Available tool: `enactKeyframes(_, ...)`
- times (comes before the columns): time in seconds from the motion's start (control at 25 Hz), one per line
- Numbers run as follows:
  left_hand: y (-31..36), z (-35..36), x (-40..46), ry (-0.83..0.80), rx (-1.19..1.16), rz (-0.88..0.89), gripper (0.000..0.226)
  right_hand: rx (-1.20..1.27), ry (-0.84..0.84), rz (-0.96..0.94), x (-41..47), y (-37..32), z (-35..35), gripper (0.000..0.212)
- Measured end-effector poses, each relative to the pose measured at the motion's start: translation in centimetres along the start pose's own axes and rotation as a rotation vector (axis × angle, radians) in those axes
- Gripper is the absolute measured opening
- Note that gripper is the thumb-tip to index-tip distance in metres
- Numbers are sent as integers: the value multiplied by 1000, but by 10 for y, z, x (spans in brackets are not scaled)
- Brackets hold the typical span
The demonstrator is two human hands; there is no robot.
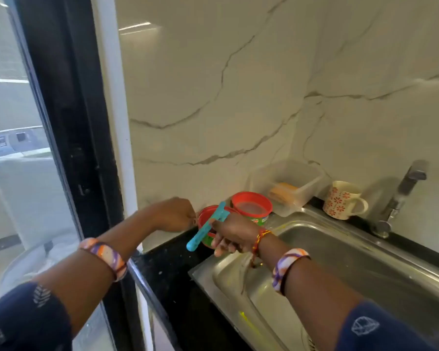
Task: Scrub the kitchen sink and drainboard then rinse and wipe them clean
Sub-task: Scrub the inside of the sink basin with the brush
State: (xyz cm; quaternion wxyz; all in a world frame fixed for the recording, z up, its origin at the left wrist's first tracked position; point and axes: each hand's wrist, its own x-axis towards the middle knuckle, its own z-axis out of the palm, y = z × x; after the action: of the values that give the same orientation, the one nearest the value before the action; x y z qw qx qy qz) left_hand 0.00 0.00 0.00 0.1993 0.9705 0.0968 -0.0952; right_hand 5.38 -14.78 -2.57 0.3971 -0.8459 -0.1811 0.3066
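- the right hand (235, 233) holds a blue brush (206, 229) by its handle; the handle crosses the hand with its free end pointing toward 7 o'clock. the fingers curl down beneath it, and the exact wrap is partly hidden.
- the left hand (174, 215) reaches to the red-rimmed tub (205, 228) at the back corner of the counter. its fingers are bunched at the tub's rim; whether they pinch the rim cannot be told.
- a second red-rimmed tub (252, 207) stands just beside the first, toward 2 o'clock.
- the sink (340, 262) lies at 4 o'clock from the hands, steel, with yellow streaks on its near rim. no drainboard shows in this view.
- handling, as a judgement: the brush looks light, stiff plastic, and is best held mid-handle; wet, it is likely slippery. the tub looks light and could tip, so it needs steadying at the rim.
- edges: the wall sits close behind the tubs at 12 o'clock, and the black counter (173, 264) drops off at 8 o'clock.
- a clear box (289, 186), a flowered mug (342, 200) and the tap (401, 196) crowd the sink's back rim from 1 to 3 o'clock; the mug looks breakable.
- open room lies over the basin.
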Motion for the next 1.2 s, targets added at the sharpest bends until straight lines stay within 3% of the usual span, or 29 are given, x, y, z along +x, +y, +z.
enactKeyframes(0.16,-5,27,-2,-189,-353,-129,20,128,148,44,21,-2,24,32)
enactKeyframes(0.32,11,27,-3,-25,-674,-109,12,400,147,90,9,-5,16,22)
enactKeyframes(0.52,51,22,3,162,-638,123,21,462,202,43,-20,-8,-30,19)
enactKeyframes(0.6,66,15,15,189,-523,240,15,464,267,76,-18,0,-57,22)
enactKeyframes(0.68,68,12,38,233,-207,263,19,410,376,120,-7,9,-81,27)
enactKeyframes(0.76,61,19,66,226,76,222,28,286,473,147,11,20,-97,25)
enactKeyframes(0.92,55,57,104,100,368,311,59,85,510,153,51,37,-94,16)
enactKeyframes(1.08,65,61,107,190,465,384,55,-53,533,125,68,52,-93,14)
enactKeyframes(1.2,66,55,107,169,461,399,47,-153,564,106,76,50,-97,14)
